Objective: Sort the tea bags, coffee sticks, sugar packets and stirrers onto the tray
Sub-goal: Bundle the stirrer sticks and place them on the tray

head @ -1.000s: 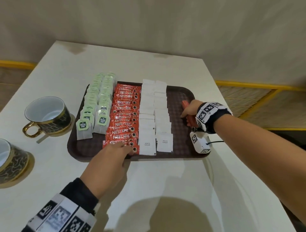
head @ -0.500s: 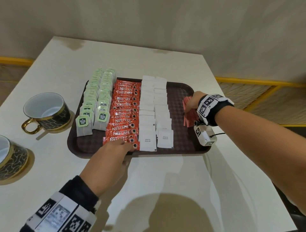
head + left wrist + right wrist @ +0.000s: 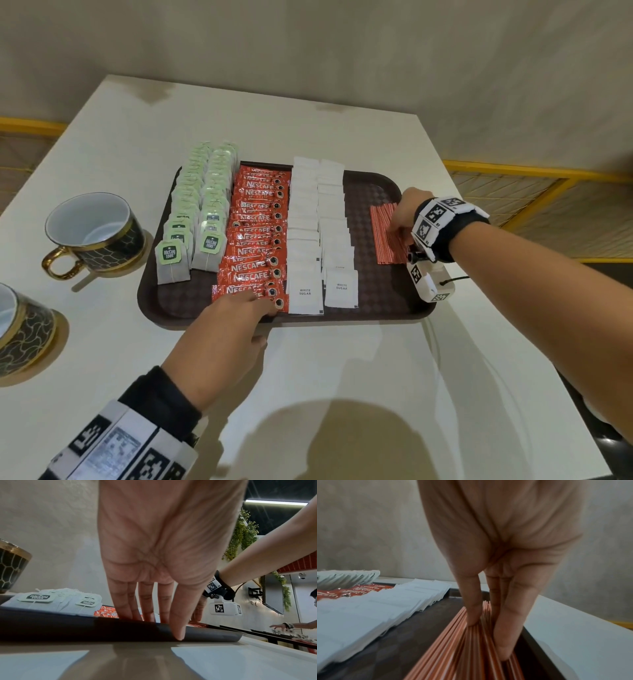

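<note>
Head view looks down; both wrist views skim the tray (image 3: pixel 376 317) closely.

White table (image 3: pixel 342 377); beige wall (image 3: pixel 342 51).

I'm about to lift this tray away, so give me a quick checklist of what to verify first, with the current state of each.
1. Stirrers lying on the tray: ok.
2. Right hand off the stirrers: not ok, fingers press on them.
3. Left hand off the coffee sticks: not ok, fingertips rest on the nearest one.
4. Tea bags inside the rim: not ok, far ones overhang.
5. Sugar packets inside the rim: not ok, far ones overhang.
</note>
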A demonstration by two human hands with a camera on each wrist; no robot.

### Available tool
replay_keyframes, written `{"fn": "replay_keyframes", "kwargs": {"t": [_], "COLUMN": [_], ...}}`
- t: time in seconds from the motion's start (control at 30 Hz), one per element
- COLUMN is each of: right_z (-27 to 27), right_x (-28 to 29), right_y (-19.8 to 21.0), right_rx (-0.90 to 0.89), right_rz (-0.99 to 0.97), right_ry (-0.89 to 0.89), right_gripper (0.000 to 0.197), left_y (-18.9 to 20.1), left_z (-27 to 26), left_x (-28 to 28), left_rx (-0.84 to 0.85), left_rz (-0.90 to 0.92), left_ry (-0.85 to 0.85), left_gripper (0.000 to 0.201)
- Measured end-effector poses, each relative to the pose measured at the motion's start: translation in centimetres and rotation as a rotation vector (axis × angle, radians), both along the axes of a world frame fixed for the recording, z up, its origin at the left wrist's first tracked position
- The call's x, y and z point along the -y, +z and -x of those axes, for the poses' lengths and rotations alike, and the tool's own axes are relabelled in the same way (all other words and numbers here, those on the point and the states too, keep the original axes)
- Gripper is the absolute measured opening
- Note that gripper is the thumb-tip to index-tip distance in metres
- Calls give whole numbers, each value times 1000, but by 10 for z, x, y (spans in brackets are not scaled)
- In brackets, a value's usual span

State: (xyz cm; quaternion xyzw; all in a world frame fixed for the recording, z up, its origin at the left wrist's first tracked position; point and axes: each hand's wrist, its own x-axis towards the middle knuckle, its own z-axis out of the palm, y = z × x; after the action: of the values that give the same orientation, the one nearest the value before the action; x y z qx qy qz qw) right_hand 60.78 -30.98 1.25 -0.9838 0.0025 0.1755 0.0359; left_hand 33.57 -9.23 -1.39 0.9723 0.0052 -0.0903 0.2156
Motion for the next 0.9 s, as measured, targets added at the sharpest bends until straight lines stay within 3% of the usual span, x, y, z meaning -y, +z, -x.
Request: {"fn": "replay_keyframes", "kwargs": {"t": [0.2, 0.33, 0.5, 0.6, 0.77, 0.9], "right_z": [8, 13, 10, 12, 14, 20], "right_x": [-2, -8, -12, -13, -17, -10], "right_y": [13, 5, 7, -3, 5, -11], "right_rx": [36, -23, 10, -70, -32, -78], "right_rz": [18, 45, 1, -39, -96, -115], "right_ry": [18, 50, 38, 18, -25, -6], "right_gripper": [22, 31, 18, 37, 29, 36], "left_y": [1, 1, 2, 5, 7, 5], "left_z": [0, 1, 0, 1, 7, 13], "left_x": [0, 0, 2, 3, 1, 1], "left_rx": [-2, 11, 15, 10, 26, 35], "left_rz": [-4, 6, -17, -17, -9, -26], "left_ry": [-13, -15, -21, -31, -62, -78], "left_gripper": [36, 31, 27, 29, 33, 34]}}
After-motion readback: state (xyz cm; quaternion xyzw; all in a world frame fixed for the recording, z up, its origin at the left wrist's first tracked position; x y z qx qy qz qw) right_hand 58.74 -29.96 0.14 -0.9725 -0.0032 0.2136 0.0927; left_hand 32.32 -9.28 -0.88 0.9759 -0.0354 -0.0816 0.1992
